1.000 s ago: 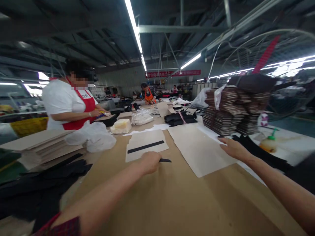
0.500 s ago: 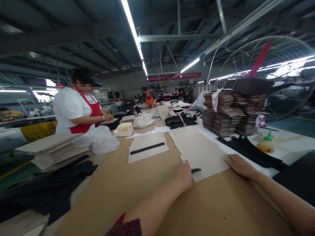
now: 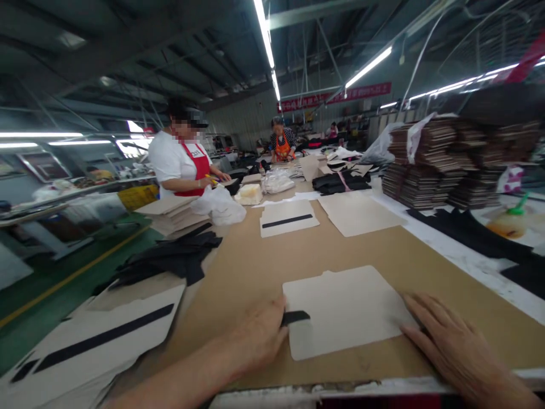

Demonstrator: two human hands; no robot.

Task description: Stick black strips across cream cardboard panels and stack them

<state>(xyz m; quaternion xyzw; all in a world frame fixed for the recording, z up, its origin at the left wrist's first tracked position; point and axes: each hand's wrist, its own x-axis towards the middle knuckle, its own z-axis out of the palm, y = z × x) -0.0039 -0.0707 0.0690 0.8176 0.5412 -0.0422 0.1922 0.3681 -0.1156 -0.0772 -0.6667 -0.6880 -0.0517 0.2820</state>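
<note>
A light grey-beige board (image 3: 347,312) with rounded corners lies on the brown tabletop right in front of me. At its left edge is my left hand (image 3: 264,332), closed around a dark strip (image 3: 297,317) whose end pokes out over the board. What else those fingers grip at the edge is hidden. My right hand (image 3: 453,343) rests at the board's right edge, fingers stretched out and touching it. Farther off lie a similar board with a black strip across it (image 3: 289,218) and a plain board (image 3: 360,213).
Boards with black strips (image 3: 106,335) are piled at the left, below black cut pieces (image 3: 170,255). Tall stacks of brown boards (image 3: 430,165) stand at the right, near a green-tipped glue bottle (image 3: 508,221). A co-worker in a red apron (image 3: 198,167) stands across at the left.
Both hands have brought a board toward me, away from the plain board farther back. The dark strip has stayed in my left hand. My view has turned left and down.
</note>
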